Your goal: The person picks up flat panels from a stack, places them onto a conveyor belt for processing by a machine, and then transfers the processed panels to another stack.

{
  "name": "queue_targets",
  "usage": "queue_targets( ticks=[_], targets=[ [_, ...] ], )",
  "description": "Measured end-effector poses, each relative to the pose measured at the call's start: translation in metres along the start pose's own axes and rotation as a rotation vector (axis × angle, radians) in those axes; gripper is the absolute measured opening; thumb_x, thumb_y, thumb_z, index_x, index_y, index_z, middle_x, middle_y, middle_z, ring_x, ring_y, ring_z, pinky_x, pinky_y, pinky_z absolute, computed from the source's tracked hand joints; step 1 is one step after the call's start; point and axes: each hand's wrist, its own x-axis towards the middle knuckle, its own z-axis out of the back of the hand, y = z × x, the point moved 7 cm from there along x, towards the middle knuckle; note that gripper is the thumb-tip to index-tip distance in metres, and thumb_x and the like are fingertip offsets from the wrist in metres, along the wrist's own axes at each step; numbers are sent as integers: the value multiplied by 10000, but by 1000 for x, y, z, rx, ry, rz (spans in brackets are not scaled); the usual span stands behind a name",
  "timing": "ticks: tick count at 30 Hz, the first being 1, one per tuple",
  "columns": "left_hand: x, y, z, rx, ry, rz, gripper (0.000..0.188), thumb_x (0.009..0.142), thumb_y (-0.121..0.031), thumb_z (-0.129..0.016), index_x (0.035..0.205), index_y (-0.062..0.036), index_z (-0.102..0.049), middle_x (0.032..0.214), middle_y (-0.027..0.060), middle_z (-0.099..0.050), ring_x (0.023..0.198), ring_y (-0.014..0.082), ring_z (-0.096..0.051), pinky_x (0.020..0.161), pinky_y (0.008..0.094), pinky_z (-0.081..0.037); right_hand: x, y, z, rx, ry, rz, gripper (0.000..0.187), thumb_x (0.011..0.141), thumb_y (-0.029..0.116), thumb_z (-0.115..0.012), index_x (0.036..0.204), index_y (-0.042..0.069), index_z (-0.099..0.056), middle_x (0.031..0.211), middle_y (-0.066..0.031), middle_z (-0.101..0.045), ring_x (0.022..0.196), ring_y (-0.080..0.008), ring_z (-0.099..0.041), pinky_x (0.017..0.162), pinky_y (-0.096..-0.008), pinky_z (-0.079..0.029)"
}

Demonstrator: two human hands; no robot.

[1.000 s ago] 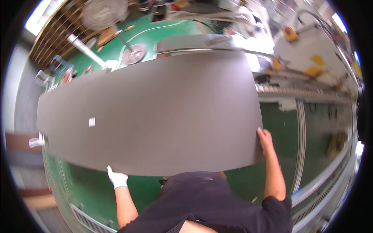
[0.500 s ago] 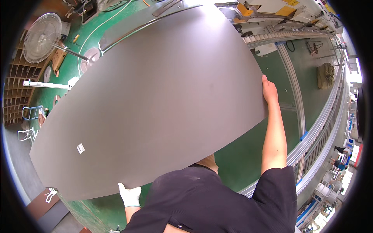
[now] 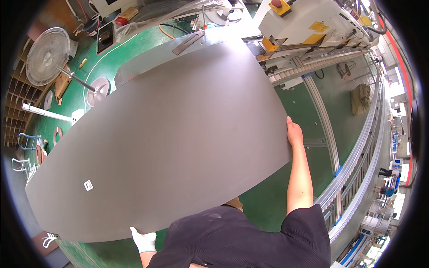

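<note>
A large flat grey-brown panel (image 3: 178, 134) stretches across most of the view in front of me, with a small white label (image 3: 88, 185) near its left end. My left hand (image 3: 144, 241), in a white glove, grips the panel's near edge; the thumb lies on the top face and the other fingers are tucked beneath. Bare, my right hand (image 3: 294, 132) is closed on the panel's right edge, its fingers partly hidden underneath. The far side of the panel overlaps a smooth grey machine table (image 3: 156, 60).
A standing fan (image 3: 48, 56) and brown shelving (image 3: 18, 89) are at the left. On the right runs a roller conveyor (image 3: 357, 174) with metal rails. A white machine (image 3: 308, 20) with a red button stands at the far right. People (image 3: 388, 190) are distant at the right.
The panel and both my hands have shifted down and slightly left in the view. More of the machine table and the white machine shows at the top. Both hands keep their hold.
</note>
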Motion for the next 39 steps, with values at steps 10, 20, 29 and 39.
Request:
queue_targets(
  ticks=[10,20,29,39],
  targets=[
    [0,16,-3,92,50,0,616,1039,-548,-485,1430,-73,-497,1462,100,-518,1348,306,-479,1159,478,-385,28,-21,8,57,7,-18,754,997,674,-393,1064,14,-751,1089,-241,-723,1086,-415,-664,936,-470,-502],
    [-13,84,-18,257,149,114,694,983,-629,-545,1433,-103,-492,1440,99,-523,1308,316,-478,1133,488,-389,81,-42,42,54,-12,-62,754,977,692,-429,978,9,-750,1007,-218,-732,1005,-402,-680,860,-473,-510],
    [-46,168,-40,368,157,363,740,949,-686,-555,1420,-117,-503,1420,93,-533,1276,318,-488,1112,474,-400,145,-71,87,11,-104,-14,772,971,696,-444,895,-17,-728,936,-266,-709,966,-451,-673,835,-508,-506],
    [-74,265,-64,351,241,442,766,919,-654,-539,1407,-66,-490,1394,160,-555,1256,351,-503,1082,449,-417,230,-118,132,-36,-103,-13,762,966,713,-439,949,16,-747,1003,-222,-724,981,-403,-681,831,-510,-506]
  ],
)
